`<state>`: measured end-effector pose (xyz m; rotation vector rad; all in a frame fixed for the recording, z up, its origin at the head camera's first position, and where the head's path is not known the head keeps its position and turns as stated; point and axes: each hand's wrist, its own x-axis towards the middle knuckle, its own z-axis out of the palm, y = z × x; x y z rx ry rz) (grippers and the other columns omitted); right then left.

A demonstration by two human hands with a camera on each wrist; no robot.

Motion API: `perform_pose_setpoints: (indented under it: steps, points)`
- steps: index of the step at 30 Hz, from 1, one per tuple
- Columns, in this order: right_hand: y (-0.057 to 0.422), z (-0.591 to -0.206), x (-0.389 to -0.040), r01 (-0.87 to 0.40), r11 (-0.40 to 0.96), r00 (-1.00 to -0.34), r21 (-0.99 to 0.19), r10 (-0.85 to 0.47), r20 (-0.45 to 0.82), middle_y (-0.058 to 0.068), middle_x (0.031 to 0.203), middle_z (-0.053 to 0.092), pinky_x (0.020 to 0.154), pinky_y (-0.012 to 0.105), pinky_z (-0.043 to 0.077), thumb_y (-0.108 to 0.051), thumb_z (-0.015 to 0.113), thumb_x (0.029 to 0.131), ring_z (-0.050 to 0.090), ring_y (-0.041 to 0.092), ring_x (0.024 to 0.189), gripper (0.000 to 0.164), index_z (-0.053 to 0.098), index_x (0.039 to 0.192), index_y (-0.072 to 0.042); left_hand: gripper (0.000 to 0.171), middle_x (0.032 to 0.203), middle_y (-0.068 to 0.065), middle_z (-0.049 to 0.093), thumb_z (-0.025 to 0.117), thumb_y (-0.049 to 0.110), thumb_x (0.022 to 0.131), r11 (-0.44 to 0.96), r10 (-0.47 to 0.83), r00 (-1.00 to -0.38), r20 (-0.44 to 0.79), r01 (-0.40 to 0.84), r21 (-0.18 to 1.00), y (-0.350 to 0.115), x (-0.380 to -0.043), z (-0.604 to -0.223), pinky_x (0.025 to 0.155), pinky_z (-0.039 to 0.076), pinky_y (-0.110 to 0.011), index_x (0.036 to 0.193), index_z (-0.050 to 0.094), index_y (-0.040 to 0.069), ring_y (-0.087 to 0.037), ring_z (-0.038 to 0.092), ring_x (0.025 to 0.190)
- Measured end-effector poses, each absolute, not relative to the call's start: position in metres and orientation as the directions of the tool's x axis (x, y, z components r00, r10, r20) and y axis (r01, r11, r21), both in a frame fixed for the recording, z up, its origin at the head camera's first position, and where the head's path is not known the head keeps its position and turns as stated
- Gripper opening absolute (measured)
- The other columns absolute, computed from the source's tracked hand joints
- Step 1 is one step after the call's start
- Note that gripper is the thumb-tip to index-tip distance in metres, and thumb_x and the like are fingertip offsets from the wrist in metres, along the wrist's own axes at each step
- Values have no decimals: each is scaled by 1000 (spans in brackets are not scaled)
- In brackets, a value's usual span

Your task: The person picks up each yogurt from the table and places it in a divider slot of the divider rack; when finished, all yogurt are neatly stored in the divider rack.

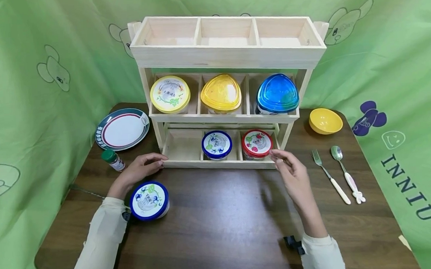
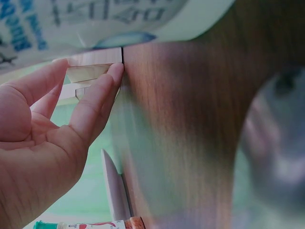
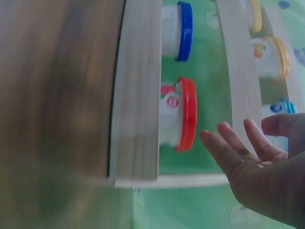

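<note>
My left hand (image 1: 141,169) touches the lower left front corner of a wooden three-tier shelf (image 1: 229,57), its fingers fairly straight. Close to that wrist, a blue-lidded tub (image 1: 149,200) stands on the table; its side fills the top of the left wrist view. My right hand (image 1: 293,175) is beside the red-lidded tub (image 1: 257,143) in the bottom tier's right compartment. In the right wrist view its fingers (image 3: 221,150) are spread loosely, apart from the red lid, holding nothing. Another blue-lidded tub (image 1: 217,145) occupies the middle compartment.
On the middle tier are a round yellow-lidded tub (image 1: 170,94), a triangular yellow-lidded one (image 1: 221,93) and a blue one (image 1: 277,93). Left lie a plate (image 1: 122,129) and a green-capped bottle (image 1: 113,160); right, a yellow bowl (image 1: 325,121), fork (image 1: 330,176) and spoon (image 1: 347,174).
</note>
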<state>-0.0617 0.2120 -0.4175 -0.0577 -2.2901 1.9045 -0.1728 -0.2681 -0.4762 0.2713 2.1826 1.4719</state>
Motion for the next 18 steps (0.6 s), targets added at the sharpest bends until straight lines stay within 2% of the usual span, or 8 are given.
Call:
perform_pose_setpoints:
  steps: [3, 6, 11, 13, 18]
  points:
    - [220, -420, -49, -63, 238, -984, -969, 148, 101, 24, 141, 67, 106, 16, 50, -2, 49, 114, 65, 3, 125, 32, 63, 141, 9, 39, 142, -18, 63, 60, 30, 114, 427, 403, -865, -298, -110, 898, -259, -165, -460, 106, 56, -35, 145, 67, 8, -31, 62, 126]
    - [219, -428, -38, -40, 242, -989, -970, 132, 74, 23, 140, 67, 107, 15, 48, 1, 49, 113, 64, 4, 125, 32, 63, 140, 8, 40, 147, -21, 59, 57, 25, 115, 441, 381, -863, -331, -145, 886, -254, -162, -452, 112, 54, -39, 149, 62, 4, -36, 59, 133]
    - [198, -439, -21, 34, 198, -998, -980, 63, -22, 27, 143, 65, 108, 17, 48, 4, 50, 110, 64, 15, 129, 34, 63, 141, 7, 39, 144, -17, 62, 60, 29, 114, 427, 390, -863, -320, -138, 893, -257, -164, -455, 106, 56, -32, 146, 66, 8, -29, 62, 129]
    - [185, -443, -17, 68, 163, -997, -984, 35, -63, 27, 144, 64, 110, 21, 49, 4, 51, 109, 63, 22, 131, 34, 63, 142, 7, 37, 140, -15, 64, 62, 32, 113, 408, 413, -861, -297, -116, 905, -260, -167, -460, 103, 57, -31, 143, 69, 11, -25, 64, 124]
    - [156, -451, -13, 155, 70, -987, -985, -26, -157, 22, 145, 66, 114, 40, 51, 0, 51, 110, 61, 36, 136, 34, 63, 142, 4, 37, 139, -13, 64, 64, 35, 111, 344, 457, -849, -264, -106, 933, -271, -175, -480, 105, 58, -37, 142, 71, 15, -26, 63, 124]
